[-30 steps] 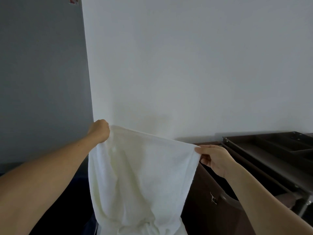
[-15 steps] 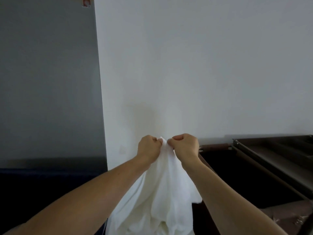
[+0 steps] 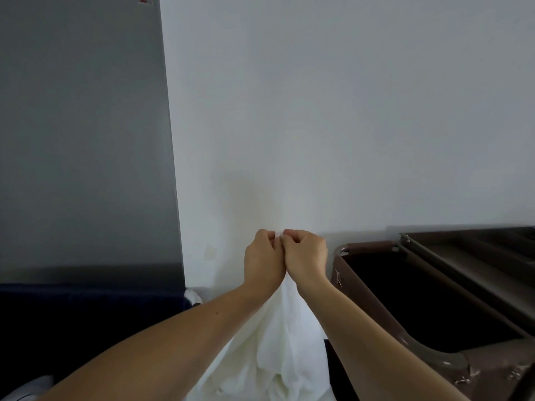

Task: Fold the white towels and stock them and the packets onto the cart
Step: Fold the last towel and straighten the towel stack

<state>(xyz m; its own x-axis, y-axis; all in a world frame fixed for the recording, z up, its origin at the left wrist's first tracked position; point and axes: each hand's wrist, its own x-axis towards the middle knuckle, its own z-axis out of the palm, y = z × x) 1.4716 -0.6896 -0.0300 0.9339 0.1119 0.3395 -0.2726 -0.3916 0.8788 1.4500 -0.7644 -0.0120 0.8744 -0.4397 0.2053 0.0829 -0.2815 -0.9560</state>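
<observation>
We see the white cloth towel (image 3: 285,345) hanging doubled at centre, top corners meeting, just left of the brown metal cart (image 3: 367,245).

Hands together atop the towel (image 3: 285,342)
Left hand (image 3: 265,260) and right hand (image 3: 307,256) touch, each pinching its top edge.

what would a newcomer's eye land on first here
Dead centre, the left hand and right hand meet knuckle to knuckle in front of the plain white wall. Each pinches the top edge of a soft white cloth towel that hangs down between the forearms. At the right edge stands a dark brown cart with a deep open bin and a shallow divided tray beside it.
</observation>
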